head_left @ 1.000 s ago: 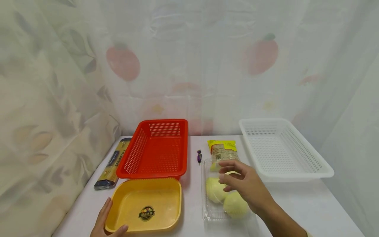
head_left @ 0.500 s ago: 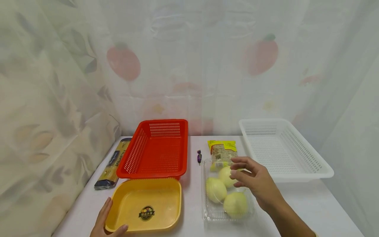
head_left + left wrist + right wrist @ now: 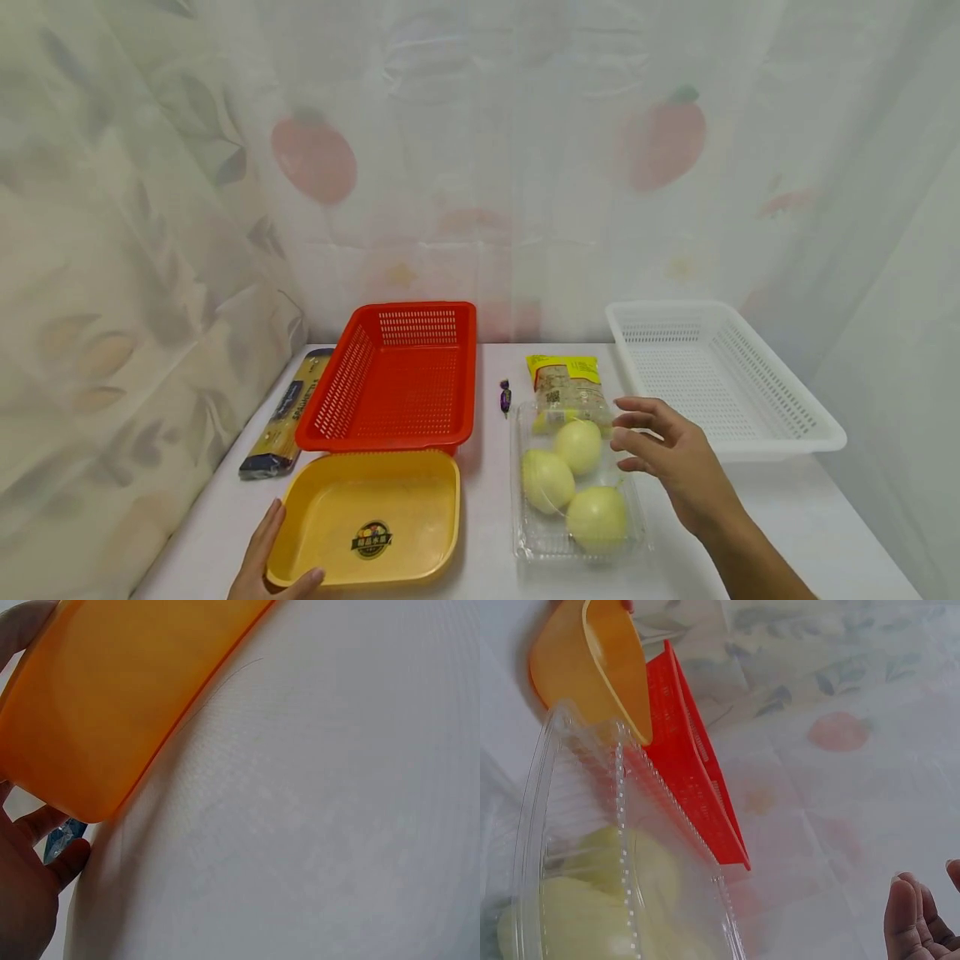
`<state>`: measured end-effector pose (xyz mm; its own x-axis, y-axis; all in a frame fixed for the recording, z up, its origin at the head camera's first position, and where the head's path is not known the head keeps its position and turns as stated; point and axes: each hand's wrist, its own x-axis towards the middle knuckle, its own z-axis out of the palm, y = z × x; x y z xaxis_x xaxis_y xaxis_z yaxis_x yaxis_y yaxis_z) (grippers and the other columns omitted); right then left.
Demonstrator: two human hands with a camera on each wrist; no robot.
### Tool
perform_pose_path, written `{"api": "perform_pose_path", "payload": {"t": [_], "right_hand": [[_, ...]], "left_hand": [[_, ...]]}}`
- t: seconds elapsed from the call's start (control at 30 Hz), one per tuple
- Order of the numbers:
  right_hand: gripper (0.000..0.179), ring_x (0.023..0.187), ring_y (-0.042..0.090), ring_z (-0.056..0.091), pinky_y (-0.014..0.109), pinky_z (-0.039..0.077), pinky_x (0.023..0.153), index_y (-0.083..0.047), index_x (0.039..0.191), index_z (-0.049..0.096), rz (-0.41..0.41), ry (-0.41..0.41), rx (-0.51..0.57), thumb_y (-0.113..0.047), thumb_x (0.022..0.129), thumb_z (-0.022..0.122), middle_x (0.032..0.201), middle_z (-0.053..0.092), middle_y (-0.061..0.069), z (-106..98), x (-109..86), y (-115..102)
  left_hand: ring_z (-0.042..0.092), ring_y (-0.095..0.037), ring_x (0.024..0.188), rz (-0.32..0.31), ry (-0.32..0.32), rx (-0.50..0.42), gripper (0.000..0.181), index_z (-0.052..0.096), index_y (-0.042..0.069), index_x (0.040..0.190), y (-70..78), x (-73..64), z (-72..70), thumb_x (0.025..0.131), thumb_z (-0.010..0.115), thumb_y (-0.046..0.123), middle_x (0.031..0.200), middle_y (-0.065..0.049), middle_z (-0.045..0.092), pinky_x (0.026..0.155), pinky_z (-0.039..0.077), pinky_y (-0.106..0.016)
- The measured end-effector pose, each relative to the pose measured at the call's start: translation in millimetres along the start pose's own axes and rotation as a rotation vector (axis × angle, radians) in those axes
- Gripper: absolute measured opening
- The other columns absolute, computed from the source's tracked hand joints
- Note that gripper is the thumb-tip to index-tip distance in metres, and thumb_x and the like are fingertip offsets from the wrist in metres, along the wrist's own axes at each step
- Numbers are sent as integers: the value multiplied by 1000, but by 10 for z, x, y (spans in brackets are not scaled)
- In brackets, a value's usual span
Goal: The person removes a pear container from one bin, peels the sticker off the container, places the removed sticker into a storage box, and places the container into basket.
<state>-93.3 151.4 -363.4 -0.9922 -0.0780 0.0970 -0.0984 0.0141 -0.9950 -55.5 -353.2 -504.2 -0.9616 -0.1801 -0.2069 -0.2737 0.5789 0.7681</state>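
Note:
My left hand (image 3: 262,562) holds the near left corner of a yellow plastic basin (image 3: 420,533), thumb at the front rim and fingers along the left side. Below the basin's edge in the left wrist view, fingertips (image 3: 71,859) show. To the right stands a clear plastic clamshell box (image 3: 536,542) with three pale yellow-green round fruits (image 3: 597,517) inside. My right hand (image 3: 675,458) hovers just beyond the box's right side, fingers loosely bent and holding nothing. The right wrist view shows the box's ridged lid (image 3: 577,795) and part of that hand.
Behind the basin is a red basket (image 3: 405,392); a white basket (image 3: 675,375) stands back right. A spaghetti packet (image 3: 277,425) lies at the far left. Between the baskets are a purple wrapped candy (image 3: 505,398) and a yellow-topped bag (image 3: 562,379), partly behind the box.
My right hand has moved right, from above the clear box to beyond its right edge, uncovering the fruits. My left hand and the basin have not moved.

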Motion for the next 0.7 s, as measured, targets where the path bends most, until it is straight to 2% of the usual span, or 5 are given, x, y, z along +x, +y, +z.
{"api": "perform_pose_path", "payload": {"t": [0.37, 0.7], "right_hand": [[44, 103, 27, 60, 40, 55, 80, -5, 131, 52, 36, 47, -31, -13, 91, 68, 119, 51, 22, -147, 9, 72], [46, 104, 24, 57, 39, 54, 81, -4, 134, 47, 54, 45, -87, -18, 94, 65, 117, 51, 22, -248, -7, 201]], "left_hand": [[7, -47, 140, 3, -6, 13, 122, -5, 6, 154, -6, -1, -14, 75, 81, 43, 159, -15, -11, 107, 18, -61], [6, -46, 140, 2, 0, 18, 123, -4, 6, 154, 3, -11, -11, 74, 82, 44, 159, -14, -10, 107, 17, -62]]}}
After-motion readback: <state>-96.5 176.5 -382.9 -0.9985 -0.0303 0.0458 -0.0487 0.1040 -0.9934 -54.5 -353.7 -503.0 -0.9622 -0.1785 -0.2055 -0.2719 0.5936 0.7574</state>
